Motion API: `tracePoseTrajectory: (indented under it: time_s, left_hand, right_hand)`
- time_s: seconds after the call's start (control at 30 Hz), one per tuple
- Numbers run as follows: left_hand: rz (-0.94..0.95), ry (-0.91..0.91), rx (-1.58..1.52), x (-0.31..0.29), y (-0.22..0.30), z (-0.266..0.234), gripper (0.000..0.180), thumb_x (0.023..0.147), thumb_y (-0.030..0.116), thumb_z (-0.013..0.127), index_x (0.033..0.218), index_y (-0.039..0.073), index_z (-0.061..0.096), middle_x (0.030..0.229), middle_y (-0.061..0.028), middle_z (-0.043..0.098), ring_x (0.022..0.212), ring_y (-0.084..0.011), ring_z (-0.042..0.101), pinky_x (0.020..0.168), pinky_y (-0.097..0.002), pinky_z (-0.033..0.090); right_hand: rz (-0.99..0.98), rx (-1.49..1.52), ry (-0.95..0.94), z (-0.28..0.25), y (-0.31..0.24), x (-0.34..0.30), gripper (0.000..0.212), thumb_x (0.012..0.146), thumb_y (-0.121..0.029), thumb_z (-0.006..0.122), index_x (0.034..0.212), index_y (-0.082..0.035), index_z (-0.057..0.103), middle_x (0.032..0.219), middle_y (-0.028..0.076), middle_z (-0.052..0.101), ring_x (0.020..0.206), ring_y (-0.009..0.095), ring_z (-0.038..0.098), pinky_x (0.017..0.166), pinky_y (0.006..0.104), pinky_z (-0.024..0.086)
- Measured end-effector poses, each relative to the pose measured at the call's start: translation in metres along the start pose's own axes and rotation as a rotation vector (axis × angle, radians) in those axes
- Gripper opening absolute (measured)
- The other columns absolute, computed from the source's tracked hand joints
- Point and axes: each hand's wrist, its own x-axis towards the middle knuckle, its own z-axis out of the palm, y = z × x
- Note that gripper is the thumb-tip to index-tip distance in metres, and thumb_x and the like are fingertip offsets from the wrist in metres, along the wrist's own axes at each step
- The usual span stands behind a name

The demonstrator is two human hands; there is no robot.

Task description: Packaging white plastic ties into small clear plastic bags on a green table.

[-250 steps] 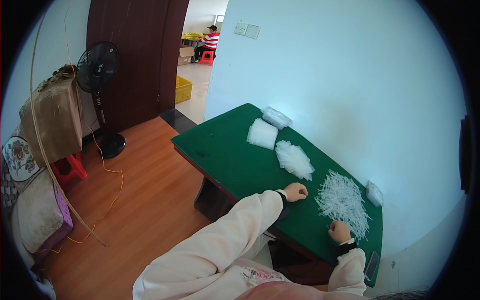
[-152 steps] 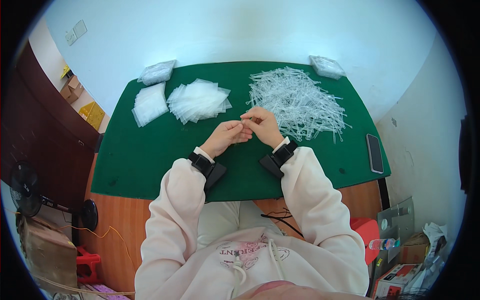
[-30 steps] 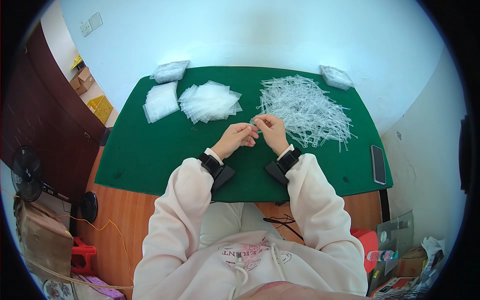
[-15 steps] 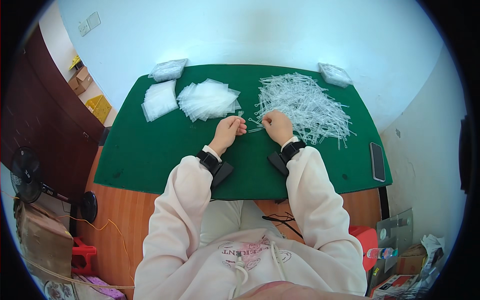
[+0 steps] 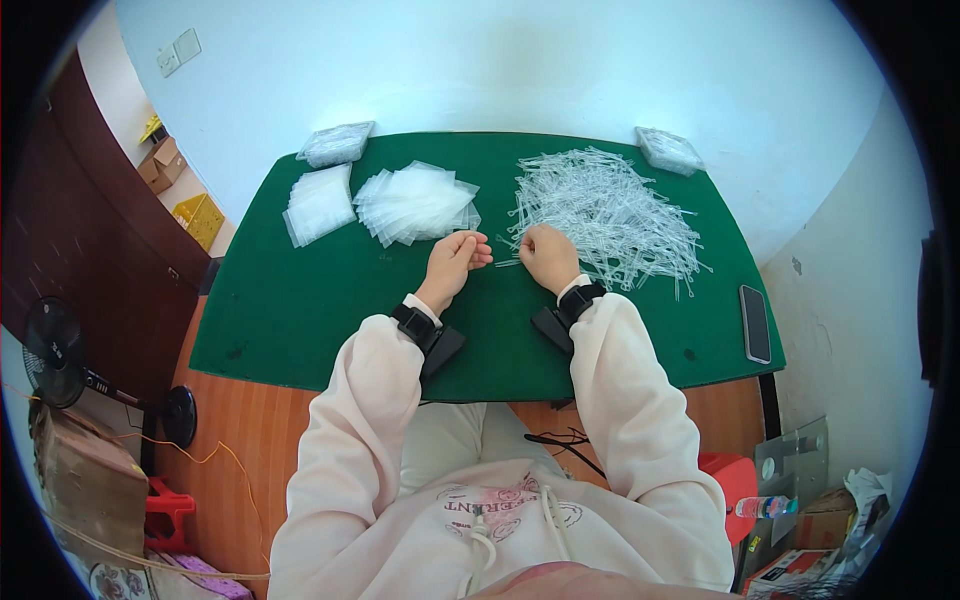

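A heap of thin clear plastic sticks with looped ends covers the right half of the green table. At its near left edge is my right hand, fingers pinched together and pointing down; what they pinch is hidden. A few loose sticks lie just left of those fingertips. My left hand hovers a little to the left, curled with its palm turned inward. Faint clear stick ends show above its fingers, hard to see. Beyond it lies a fanned stack of clear plastic bags.
A second stack of bags lies farther left. Filled clear packs stand at the back left and back right. A phone rests by the right edge of the green tabletop. A black fan stands left.
My right hand has shifted slightly left and down, still pinched at the heap's edge. My left hand has turned slightly, and the clear ends above it show less.
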Motion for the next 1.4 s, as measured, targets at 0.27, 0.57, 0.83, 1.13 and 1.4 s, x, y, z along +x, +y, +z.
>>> tracePoseTrajectory:
  time_s: [0.27, 0.57, 0.83, 1.13, 1.4]
  left_hand:
    - [-0.04, -0.014, -0.034, -0.001, 0.002, 0.001, 0.026, 0.093, 0.02, 0.042, 0.103, -0.001, 0.053, 0.094, -0.0098, 0.06, 0.084, -0.0179, 0.06, 0.077, -0.0288, 0.049]
    - [-0.119, -0.08, -0.057, -0.006, 0.009, 0.006, 0.027, 0.093, 0.02, 0.043, 0.104, -0.003, 0.052, 0.097, -0.0133, 0.06, 0.09, -0.0206, 0.061, 0.08, -0.0314, 0.049]
    - [-0.169, -0.136, -0.071, -0.008, 0.013, 0.007, 0.026, 0.094, 0.018, 0.041, 0.104, -0.003, 0.051, 0.095, -0.0129, 0.061, 0.087, -0.0193, 0.061, 0.077, -0.0291, 0.05]
    - [-0.208, -0.253, -0.046, -0.012, 0.021, 0.012, 0.027, 0.094, 0.019, 0.04, 0.104, -0.003, 0.051, 0.095, -0.0115, 0.061, 0.086, -0.0173, 0.061, 0.076, -0.0276, 0.05]
    - [-0.202, -0.324, -0.066, -0.011, 0.019, 0.011, 0.025, 0.095, 0.019, 0.04, 0.102, -0.001, 0.052, 0.096, -0.011, 0.06, 0.083, -0.016, 0.061, 0.075, -0.0269, 0.05]
  right_hand:
    - [0.096, 0.718, -0.135, -0.008, -0.015, -0.002, 0.015, 0.078, -0.005, 0.054, 0.093, -0.002, 0.052, 0.066, 0.004, 0.051, 0.059, 0.013, 0.054, 0.053, 0.0277, 0.044]
    - [0.159, 1.106, -0.198, -0.017, -0.025, -0.004, 0.053, 0.078, 0.001, 0.052, 0.127, -0.003, 0.032, 0.069, 0.004, 0.052, 0.051, 0.009, 0.053, 0.044, 0.0211, 0.042]
    - [0.15, 1.15, -0.18, -0.016, -0.022, -0.003, 0.034, 0.082, -0.002, 0.051, 0.115, -0.002, 0.045, 0.07, 0.004, 0.056, 0.05, 0.007, 0.051, 0.045, 0.0192, 0.041]
    - [0.156, 1.2, -0.127, -0.009, -0.016, -0.002, 0.011, 0.084, -0.009, 0.057, 0.09, 0.0, 0.059, 0.068, 0.003, 0.06, 0.049, 0.006, 0.051, 0.045, 0.0179, 0.04]
    - [0.184, 1.037, -0.092, -0.011, -0.019, -0.003, 0.009, 0.08, -0.008, 0.062, 0.083, 0.0, 0.062, 0.069, 0.001, 0.06, 0.054, 0.005, 0.052, 0.048, 0.0177, 0.042]
